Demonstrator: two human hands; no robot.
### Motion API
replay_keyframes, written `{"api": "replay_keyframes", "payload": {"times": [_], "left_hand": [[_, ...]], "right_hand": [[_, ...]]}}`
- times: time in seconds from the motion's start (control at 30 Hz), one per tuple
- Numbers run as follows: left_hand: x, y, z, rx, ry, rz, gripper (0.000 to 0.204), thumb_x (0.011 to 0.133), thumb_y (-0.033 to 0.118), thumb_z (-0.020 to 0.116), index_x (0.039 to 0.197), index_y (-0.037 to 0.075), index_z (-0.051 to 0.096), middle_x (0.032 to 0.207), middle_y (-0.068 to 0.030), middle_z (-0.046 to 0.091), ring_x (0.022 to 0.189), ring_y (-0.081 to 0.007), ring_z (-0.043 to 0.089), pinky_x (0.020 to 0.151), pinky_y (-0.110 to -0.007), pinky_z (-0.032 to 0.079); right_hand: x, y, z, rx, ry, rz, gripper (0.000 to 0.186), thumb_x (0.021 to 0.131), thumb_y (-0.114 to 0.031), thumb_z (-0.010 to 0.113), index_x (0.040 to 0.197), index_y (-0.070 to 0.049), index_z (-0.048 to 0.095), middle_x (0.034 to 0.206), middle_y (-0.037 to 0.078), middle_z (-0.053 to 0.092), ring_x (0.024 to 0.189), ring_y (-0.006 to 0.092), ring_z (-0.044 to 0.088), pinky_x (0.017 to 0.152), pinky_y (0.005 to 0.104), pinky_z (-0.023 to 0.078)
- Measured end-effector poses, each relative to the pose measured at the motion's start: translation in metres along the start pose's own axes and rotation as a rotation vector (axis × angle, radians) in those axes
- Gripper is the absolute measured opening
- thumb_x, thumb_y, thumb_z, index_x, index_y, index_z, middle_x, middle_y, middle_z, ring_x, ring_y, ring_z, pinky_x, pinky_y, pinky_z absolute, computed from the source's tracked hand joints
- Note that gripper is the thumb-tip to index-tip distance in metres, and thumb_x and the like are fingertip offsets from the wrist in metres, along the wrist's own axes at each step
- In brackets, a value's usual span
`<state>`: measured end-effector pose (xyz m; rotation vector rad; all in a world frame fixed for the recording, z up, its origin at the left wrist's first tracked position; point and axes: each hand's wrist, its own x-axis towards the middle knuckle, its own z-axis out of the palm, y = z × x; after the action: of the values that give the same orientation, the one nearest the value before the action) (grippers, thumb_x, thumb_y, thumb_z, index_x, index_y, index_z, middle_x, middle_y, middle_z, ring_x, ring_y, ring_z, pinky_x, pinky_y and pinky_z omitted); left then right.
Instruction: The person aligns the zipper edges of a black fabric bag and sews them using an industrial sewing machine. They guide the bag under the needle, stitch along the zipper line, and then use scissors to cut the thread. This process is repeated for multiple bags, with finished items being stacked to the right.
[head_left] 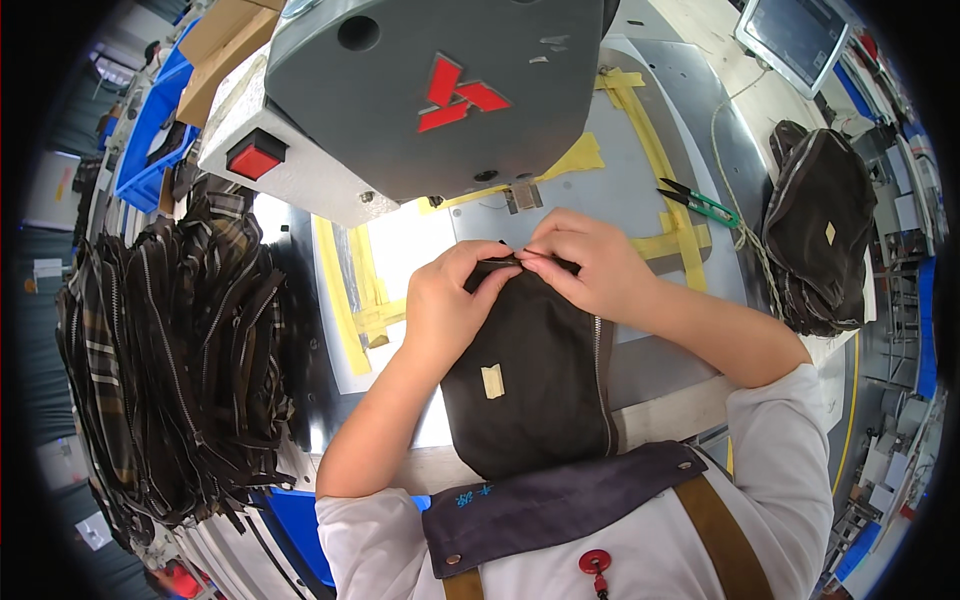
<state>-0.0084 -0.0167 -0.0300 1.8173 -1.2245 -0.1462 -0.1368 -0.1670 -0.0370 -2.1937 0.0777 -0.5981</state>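
A dark brown fabric piece [540, 350] with a zipper along its right side hangs from both my hands over the table's near edge. A small bit of cream tape sticks to its front. My left hand [450, 295] pinches its top edge between thumb and fingers. Right beside it, my right hand [590, 265] pinches the same edge, fingertips nearly touching the left ones. What lies exactly between the fingertips is too small to make out. Just beyond my hands is the grey head of a sewing machine [440, 110], with a small metal part [523, 198] beneath it.
Dark zippered fabric pieces [180, 350] are heaped at the left. More dark pieces [822, 220] lie stacked at the right, near green-handled thread snips [705, 207] and a cord. Yellow tape [345, 300] borders the work plate. A screen [797, 40] stands far right; a blue bin [150, 160] far left.
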Motion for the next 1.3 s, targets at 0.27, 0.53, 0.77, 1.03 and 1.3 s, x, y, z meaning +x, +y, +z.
{"api": "replay_keyframes", "payload": {"times": [0.27,0.53,0.77,1.03,1.3], "left_hand": [[-0.001,-0.006,-0.001,0.067,-0.014,0.129,0.014,0.074,0.005,0.078,0.084,0.006,0.069,0.079,-0.0048,0.067,0.065,-0.0221,0.066,0.056,-0.03,0.053],[0.001,-0.006,0.003,0.007,0.008,0.239,0.021,0.067,0.001,0.081,0.082,0.006,0.068,0.107,-0.0032,0.06,0.075,-0.0183,0.064,0.058,-0.031,0.054],[0.001,-0.01,0.004,0.009,0.018,0.25,0.022,0.064,0.001,0.082,0.081,0.007,0.069,0.106,-0.0042,0.06,0.086,-0.0188,0.062,0.059,-0.03,0.053],[0.005,-0.003,0.002,-0.03,0.019,0.193,0.017,0.068,0.001,0.081,0.081,0.005,0.069,0.104,-0.0055,0.065,0.085,-0.0216,0.064,0.066,-0.032,0.053],[0.0,-0.003,-0.005,-0.17,-0.127,-0.226,0.012,0.078,0.005,0.077,0.086,0.001,0.069,0.084,-0.008,0.068,0.074,-0.0215,0.066,0.071,-0.029,0.051]], "right_hand": [[0.007,0.002,-0.007,0.058,-0.123,0.091,0.013,0.084,-0.014,0.068,0.09,-0.003,0.065,0.083,0.007,0.062,0.071,0.0215,0.061,0.064,0.0333,0.048],[0.027,0.001,-0.015,0.29,-0.352,0.493,0.02,0.088,-0.021,0.063,0.093,-0.002,0.067,0.08,0.005,0.066,0.074,0.0116,0.058,0.069,0.0294,0.046],[0.022,0.011,-0.019,0.477,-0.365,0.406,0.022,0.088,-0.023,0.065,0.094,-0.002,0.068,0.084,0.003,0.067,0.078,0.0112,0.058,0.071,0.0288,0.046],[0.02,0.001,-0.008,0.402,-0.228,0.577,0.016,0.089,-0.018,0.065,0.089,-0.002,0.067,0.081,0.004,0.065,0.068,0.0127,0.055,0.063,0.0306,0.044],[0.008,0.001,-0.007,0.199,-0.084,0.2,0.012,0.085,-0.013,0.066,0.087,-0.002,0.064,0.076,0.008,0.061,0.069,0.0182,0.059,0.063,0.0323,0.046]]}}
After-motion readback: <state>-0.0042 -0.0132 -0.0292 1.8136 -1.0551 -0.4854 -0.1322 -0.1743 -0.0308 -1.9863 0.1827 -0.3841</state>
